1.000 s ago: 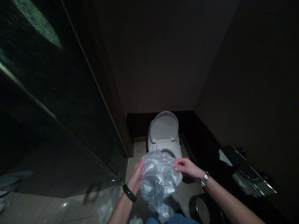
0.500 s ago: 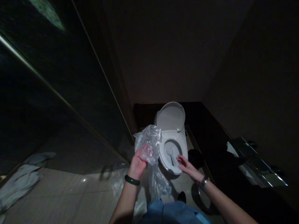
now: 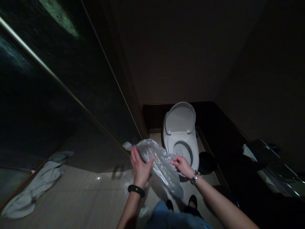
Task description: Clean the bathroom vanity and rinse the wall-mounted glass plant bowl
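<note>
Low in the middle of the frame, both hands grip a clear plastic bag [image 3: 159, 162]: the left hand [image 3: 140, 167] closed on its left edge, the right hand [image 3: 181, 165] pinching its right edge, so it hangs stretched between them. Just beyond stands the toilet [image 3: 182, 140], lid raised. My guess: the thin, crumpled film could slip from the pinch or tear if tugged.
</note>
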### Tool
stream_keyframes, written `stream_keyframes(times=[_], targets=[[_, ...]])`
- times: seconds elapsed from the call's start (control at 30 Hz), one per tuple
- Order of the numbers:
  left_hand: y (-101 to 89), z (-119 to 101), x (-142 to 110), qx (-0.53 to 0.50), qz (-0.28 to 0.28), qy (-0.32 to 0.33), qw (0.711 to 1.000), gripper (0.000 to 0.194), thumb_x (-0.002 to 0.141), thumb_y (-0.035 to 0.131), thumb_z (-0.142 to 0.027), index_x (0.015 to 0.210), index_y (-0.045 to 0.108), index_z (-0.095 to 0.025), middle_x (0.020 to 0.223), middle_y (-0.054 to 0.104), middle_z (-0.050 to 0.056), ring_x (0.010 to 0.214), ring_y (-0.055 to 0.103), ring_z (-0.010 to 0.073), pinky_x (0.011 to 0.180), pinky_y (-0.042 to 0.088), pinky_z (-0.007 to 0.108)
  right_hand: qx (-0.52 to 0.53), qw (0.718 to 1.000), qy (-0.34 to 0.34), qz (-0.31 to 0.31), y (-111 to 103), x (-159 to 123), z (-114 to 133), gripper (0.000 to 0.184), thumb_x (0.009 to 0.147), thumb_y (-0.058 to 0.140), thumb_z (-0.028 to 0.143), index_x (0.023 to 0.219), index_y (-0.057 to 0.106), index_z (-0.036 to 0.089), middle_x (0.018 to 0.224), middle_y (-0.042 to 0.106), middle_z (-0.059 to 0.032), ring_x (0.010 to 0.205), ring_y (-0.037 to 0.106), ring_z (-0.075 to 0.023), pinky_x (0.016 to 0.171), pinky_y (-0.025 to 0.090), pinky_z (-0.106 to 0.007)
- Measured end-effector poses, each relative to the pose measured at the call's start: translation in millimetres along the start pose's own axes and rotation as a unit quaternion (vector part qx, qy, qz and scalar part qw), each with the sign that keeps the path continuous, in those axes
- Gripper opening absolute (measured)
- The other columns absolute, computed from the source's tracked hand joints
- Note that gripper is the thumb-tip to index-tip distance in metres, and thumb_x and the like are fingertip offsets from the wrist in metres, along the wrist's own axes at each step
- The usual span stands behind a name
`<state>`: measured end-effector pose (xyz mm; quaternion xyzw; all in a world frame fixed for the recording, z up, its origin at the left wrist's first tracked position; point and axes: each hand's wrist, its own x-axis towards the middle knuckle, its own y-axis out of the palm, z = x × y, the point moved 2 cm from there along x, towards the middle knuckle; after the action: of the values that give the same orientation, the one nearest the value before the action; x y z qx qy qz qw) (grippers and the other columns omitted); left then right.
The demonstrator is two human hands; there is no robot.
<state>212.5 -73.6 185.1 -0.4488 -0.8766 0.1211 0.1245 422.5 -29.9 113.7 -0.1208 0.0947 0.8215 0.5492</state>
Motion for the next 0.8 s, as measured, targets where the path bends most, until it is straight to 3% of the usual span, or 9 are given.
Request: stream_keyframes(times=[0.03,0.1,0.17,0.2,0.27,0.43,0.63,0.73,0.8], targets=[[9.4,-6.9,-6.4,0.058,0.042,0.072,0.995,0.115,0.059,0.087,-0.034,0.152,0.024,-0.01,0.163,0.018,0.018,0.152,0.007,0.0299,0.126,0.005,0.045,-0.018,1.0,-0.01,0.016,-8.2,0.0,13.3,0.039,0.062,0.076,0.052,0.06,0.054,0.02,0.053,0.047,0.0036,0.052,0.039,-0.0107,0.053,0.03,-0.027],[33.4,-16.4,-15.3,0.13,0.155,0.139,0.97,0.094,0.063,0.085,-0.04,0.143,0.045,-0.012,0.149,0.046,0.018,0.144,0.032,0.0341,0.123,0.013,0.049,-0.064,0.996,-0.035,0.042,-23.1,-2.1,38.3,0.036,0.061,0.079,0.047,0.057,0.056,0.018,0.053,0.049,0.0036,0.055,0.039,-0.0101,0.055,0.028,-0.026],[55.7,-18.2,-16.9,0.14,0.238,0.106,0.955,0.045,0.071,0.078,-0.038,0.11,0.071,-0.016,0.111,0.071,0.013,0.114,0.057,0.0322,0.109,0.034,0.048,-0.103,0.993,-0.048,0.024,-39.0,-6.4,56.5,0.04,0.059,0.08,0.05,0.055,0.056,0.018,0.052,0.048,0.0043,0.055,0.037,-0.0092,0.055,0.026,-0.025],[65.0,-16.8,-15.7,0.141,0.261,0.085,0.951,0.026,0.075,0.074,-0.037,0.091,0.074,-0.016,0.091,0.072,0.01,0.096,0.061,0.0287,0.097,0.041,0.044,-0.108,0.993,-0.046,0.004,-47.8,-9.8,61.5,0.043,0.06,0.079,0.054,0.056,0.056,0.018,0.053,0.048,0.0044,0.055,0.037,-0.0088,0.055,0.026,-0.025],[79.9,-11.8,-11.1,0.138,0.271,0.062,0.951,0.021,0.078,0.068,-0.036,0.073,0.071,-0.016,0.072,0.065,0.007,0.077,0.057,0.0235,0.077,0.043,0.036,-0.075,0.997,-0.015,-0.023,-65.1,-19.8,61.8,0.046,0.064,0.075,0.061,0.065,0.061,0.017,0.058,0.053,0.0031,0.056,0.039,-0.0084,0.055,0.029,-0.024],[112.4,-4.4,-4.0,0.133,0.248,0.063,0.957,0.028,0.078,0.066,-0.04,0.084,0.075,-0.015,0.082,0.062,0.009,0.082,0.056,0.0237,0.08,0.043,0.035,0.052,0.992,0.102,0.06,-93.6,-55.5,31.9,0.046,0.063,0.081,0.057,0.07,0.065,0.014,0.062,0.061,0.0001,0.055,0.052,-0.009,0.055,0.043,-0.023],[166.2,-31.0,-12.9,0.168,0.272,0.114,0.941,0.021,0.078,0.068,-0.039,0.081,0.076,-0.02,0.083,0.071,0.011,0.086,0.053,0.0291,0.085,0.039,0.041,0.303,0.948,0.095,0.019,-119.1,-68.0,24.1,0.056,0.07,0.073,0.066,0.094,0.069,0.016,0.089,0.069,-0.0098,0.075,0.064,-0.0182,0.058,0.056,-0.029],[199.3,-46.7,-15.7,0.19,0.287,0.137,0.929,0.017,0.079,0.067,-0.036,0.073,0.074,-0.022,0.08,0.072,0.01,0.087,0.052,0.0314,0.089,0.035,0.046,0.253,0.963,0.095,0.007,-141.9,-59.0,13.8,0.053,0.062,0.08,0.063,0.075,0.064,0.014,0.071,0.064,-0.0047,0.057,0.055,-0.0108,0.051,0.05,-0.024],[220.9,-54.5,-17.9,0.202,0.277,0.141,0.929,0.017,0.079,0.068,-0.036,0.086,0.075,-0.022,0.093,0.071,0.012,0.096,0.053,0.0342,0.094,0.035,0.049,0.21,0.973,0.094,-0.016,-164.1,-50.0,-1.0,0.053,0.055,0.084,0.06,0.063,0.055,0.016,0.057,0.052,0.0029,0.048,0.041,-0.006,0.049,0.048,-0.024]])
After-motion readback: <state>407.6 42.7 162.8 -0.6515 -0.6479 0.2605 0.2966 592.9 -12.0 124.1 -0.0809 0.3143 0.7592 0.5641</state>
